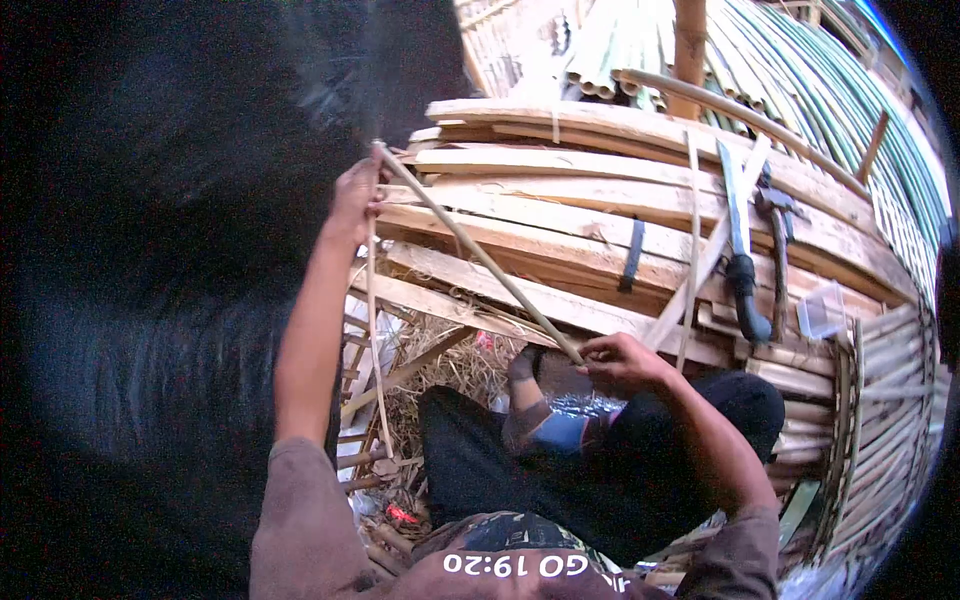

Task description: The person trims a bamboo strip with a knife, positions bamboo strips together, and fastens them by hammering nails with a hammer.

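Note:
A thin bamboo strip (480, 252) runs slantwise between my two hands. My left hand (356, 200), at the upper left, has its fingers closed on the strip's far end. A second thin strip (374, 330) hangs down from that same hand toward the straw. My right hand (622, 360) pinches the near end of the slanting strip, just above my knee. Behind the strip lie long pale wooden planks (560, 215). On the planks at the right rest a long blade with a dark handle (741, 250) and a hammer (779, 225).
Bundled green bamboo poles (800, 80) fill the upper right, beside an upright post (689, 55). A clear plastic container (822, 311) sits at the planks' right end. Straw (450, 365) covers the ground below. A dark surface (170, 250) takes up the left side.

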`<action>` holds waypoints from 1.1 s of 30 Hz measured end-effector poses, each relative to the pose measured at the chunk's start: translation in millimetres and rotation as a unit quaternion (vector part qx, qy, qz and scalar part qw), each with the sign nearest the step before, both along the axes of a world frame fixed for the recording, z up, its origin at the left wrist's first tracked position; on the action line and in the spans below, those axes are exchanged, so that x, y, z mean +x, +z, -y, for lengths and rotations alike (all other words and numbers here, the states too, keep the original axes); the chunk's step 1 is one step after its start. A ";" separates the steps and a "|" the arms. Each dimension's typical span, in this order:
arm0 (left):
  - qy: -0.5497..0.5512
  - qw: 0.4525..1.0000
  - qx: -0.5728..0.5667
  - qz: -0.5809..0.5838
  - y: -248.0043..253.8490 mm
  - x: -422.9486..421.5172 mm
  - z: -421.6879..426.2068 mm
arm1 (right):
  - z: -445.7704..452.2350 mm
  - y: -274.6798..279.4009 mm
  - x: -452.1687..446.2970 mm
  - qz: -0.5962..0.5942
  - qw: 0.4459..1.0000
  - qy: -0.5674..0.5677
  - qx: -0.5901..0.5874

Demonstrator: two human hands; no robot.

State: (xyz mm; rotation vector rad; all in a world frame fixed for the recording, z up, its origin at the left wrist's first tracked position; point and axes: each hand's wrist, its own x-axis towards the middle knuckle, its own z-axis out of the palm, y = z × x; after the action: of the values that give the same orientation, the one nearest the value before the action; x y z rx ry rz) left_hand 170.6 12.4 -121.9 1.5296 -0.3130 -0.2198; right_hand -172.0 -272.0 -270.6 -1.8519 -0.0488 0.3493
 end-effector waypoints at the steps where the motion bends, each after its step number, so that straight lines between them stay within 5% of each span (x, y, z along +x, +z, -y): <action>1: 0.023 1.000 0.004 -0.016 5.2 -8.4 3.9 | -0.6 -6.2 1.4 0.040 0.999 0.006 -0.012; 8: -0.002 0.999 -0.007 -0.037 15.3 -14.2 11.1 | 1.0 -21.1 4.3 0.107 0.994 -0.001 -0.035; 14: 0.008 0.997 0.041 0.059 25.3 -31.1 29.7 | 1.4 -17.8 7.4 0.078 0.996 0.003 -0.040; 26: 0.030 0.998 -0.053 0.019 41.7 -14.3 25.4 | 9.8 -12.3 10.7 0.088 0.992 0.010 -0.091; 30: 0.043 0.998 -0.042 -0.017 52.7 -13.0 23.7 | 10.5 -5.7 9.8 0.016 0.998 -0.019 0.051; 33: 0.052 0.998 -0.034 0.009 58.1 -12.3 22.5 | 8.2 6.6 10.7 0.017 1.000 -0.014 0.022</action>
State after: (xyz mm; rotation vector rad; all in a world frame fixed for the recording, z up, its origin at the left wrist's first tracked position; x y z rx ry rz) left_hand 158.3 -10.1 -63.8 1.4761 -0.2529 -0.1127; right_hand -161.3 -280.2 -263.9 -1.8135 -0.0532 0.2937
